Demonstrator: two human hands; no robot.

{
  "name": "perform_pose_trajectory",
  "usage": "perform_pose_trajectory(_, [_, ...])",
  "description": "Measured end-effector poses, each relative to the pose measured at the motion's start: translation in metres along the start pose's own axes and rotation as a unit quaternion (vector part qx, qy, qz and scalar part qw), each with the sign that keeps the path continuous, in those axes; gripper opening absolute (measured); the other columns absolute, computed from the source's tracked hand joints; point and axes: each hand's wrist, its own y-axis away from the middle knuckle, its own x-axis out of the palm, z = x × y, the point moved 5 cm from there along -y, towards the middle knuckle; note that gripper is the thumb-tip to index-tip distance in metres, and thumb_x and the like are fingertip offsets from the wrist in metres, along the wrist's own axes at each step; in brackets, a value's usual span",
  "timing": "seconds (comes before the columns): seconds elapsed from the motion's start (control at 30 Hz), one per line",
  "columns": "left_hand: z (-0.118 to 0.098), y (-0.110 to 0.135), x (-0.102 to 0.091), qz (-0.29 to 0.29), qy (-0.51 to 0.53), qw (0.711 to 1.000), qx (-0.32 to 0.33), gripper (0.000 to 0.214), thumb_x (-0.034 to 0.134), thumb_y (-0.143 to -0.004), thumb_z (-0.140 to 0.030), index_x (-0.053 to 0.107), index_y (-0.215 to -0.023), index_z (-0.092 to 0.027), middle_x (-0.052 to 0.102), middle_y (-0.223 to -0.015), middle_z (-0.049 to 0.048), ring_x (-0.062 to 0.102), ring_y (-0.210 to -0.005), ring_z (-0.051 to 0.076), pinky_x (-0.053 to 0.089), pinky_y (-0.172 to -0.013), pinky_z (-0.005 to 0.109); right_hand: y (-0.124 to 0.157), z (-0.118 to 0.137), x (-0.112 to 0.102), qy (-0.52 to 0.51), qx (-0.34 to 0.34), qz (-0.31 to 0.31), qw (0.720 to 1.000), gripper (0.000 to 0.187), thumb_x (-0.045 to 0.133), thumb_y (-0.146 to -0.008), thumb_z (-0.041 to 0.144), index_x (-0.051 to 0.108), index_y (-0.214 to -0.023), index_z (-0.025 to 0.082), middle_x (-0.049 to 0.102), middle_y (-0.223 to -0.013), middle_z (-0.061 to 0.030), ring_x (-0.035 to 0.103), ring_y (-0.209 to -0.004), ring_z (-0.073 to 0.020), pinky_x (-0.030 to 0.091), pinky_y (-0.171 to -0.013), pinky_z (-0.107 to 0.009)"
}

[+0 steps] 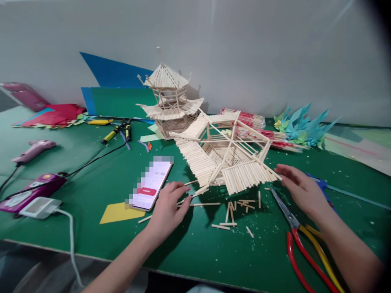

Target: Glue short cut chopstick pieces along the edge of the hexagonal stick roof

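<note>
Head view: roof frame of sticks [226,152] sits on the green table [189,248], in front of the pagoda model [168,114]; left hand [169,207] at its near-left corner, cannot tell if pinching a stick [201,190]; right hand [301,189], fingers loosely spread, near its right corner

Left hand [170,205] pinching, palm down; right hand [301,189] loosely curved inward
</note>
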Motion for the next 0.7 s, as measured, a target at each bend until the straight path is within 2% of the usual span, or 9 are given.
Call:
perform_pose_trajectory(0.13, [0.002, -0.002, -0.002, 0.089, -0.134, 0.986, 0.052, 0.02, 0.044, -0.08, -0.024, 0.062, -0.075, -0.016, 0.06, -0.076, 0.009, 0.052, -0.076, 0.026, 0.038, -0.067, 0.039, 0.027, 0.008, -0.007, 0.048, 0.002, 0.005, 0.999, 0.031, 0.053, -0.075, 0.037, 0.055, -0.103, 0.024, 0.061, -0.107, -0.0058, 0.057, -0.097, -0.0232, 0.044, -0.085, -0.036])
perform_pose_trajectory(0.3, [-0.001, -0.009, 0.007, 0.144, -0.233, 0.958, 0.09, 0.023, 0.04, -0.081, -0.019, 0.06, -0.071, -0.017, 0.061, -0.072, 0.0077, 0.055, -0.07, 0.023, 0.036, -0.063, 0.035, 0.057, 0.026, 0.004, 0.091, -0.02, 0.011, 0.996, 0.031, 0.05, -0.077, 0.043, 0.055, -0.104, 0.028, 0.059, -0.108, -0.0027, 0.055, -0.097, -0.0218, 0.044, -0.083, -0.035])
perform_pose_trajectory(0.4, [-0.004, -0.014, 0.012, 0.158, -0.261, 0.946, 0.109, 0.02, 0.041, -0.078, -0.014, 0.06, -0.073, -0.016, 0.062, -0.073, 0.0087, 0.056, -0.069, 0.023, 0.036, -0.062, 0.035, 0.072, 0.043, 0.019, 0.104, -0.081, 0.032, 0.991, 0.03, 0.046, -0.081, 0.041, 0.053, -0.107, 0.028, 0.057, -0.11, -0.0028, 0.056, -0.096, -0.0195, 0.045, -0.082, -0.031])
perform_pose_trajectory(0.5, [-0.006, -0.016, 0.008, 0.158, -0.269, 0.944, 0.111, 0.018, 0.041, -0.074, -0.011, 0.058, -0.071, -0.016, 0.062, -0.072, 0.0099, 0.056, -0.068, 0.024, 0.037, -0.062, 0.036, 0.083, 0.06, 0.03, 0.116, -0.14, 0.043, 0.982, 0.028, 0.045, -0.083, 0.037, 0.051, -0.108, 0.028, 0.056, -0.11, -0.0028, 0.057, -0.094, -0.0174, 0.047, -0.079, -0.028])
perform_pose_trajectory(0.6, [-0.007, -0.007, -0.007, 0.144, -0.258, 0.951, 0.092, 0.018, 0.04, -0.072, -0.007, 0.054, -0.067, -0.016, 0.06, -0.069, 0.0085, 0.055, -0.064, 0.023, 0.039, -0.061, 0.034, 0.091, 0.071, 0.038, 0.118, -0.193, 0.054, 0.973, 0.026, 0.046, -0.083, 0.031, 0.051, -0.108, 0.029, 0.06, -0.105, -0.0021, 0.059, -0.091, -0.0157, 0.049, -0.075, -0.023])
perform_pose_trajectory(0.7, [-0.014, 0.012, -0.025, 0.127, -0.227, 0.963, 0.072, 0.017, 0.037, -0.073, -0.006, 0.049, -0.069, -0.017, 0.058, -0.066, 0.0046, 0.054, -0.06, 0.017, 0.041, -0.055, 0.027, 0.098, 0.076, 0.045, 0.081, -0.21, 0.063, 0.972, 0.024, 0.05, -0.081, 0.027, 0.054, -0.104, 0.028, 0.064, -0.1, -0.0015, 0.062, -0.086, -0.0151, 0.051, -0.072, -0.019])
